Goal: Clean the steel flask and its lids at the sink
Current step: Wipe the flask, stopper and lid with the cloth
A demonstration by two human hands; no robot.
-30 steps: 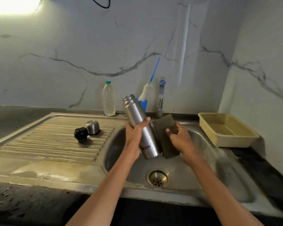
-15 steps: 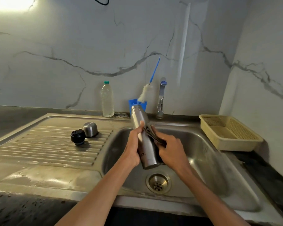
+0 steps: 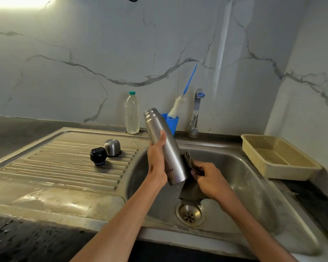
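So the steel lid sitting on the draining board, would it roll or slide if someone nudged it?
The steel lid looks domed and sits on its flat rim, so it probably slides rather than rolls. The draining board is ribbed and looks wet, so it may skid easily. The black lid lies close beside it and would likely get bumped.

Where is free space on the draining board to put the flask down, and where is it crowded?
The draining board is bare in front of and left of the black lid and steel lid. The back ledge is crowded: plastic bottle, blue cup, tap.
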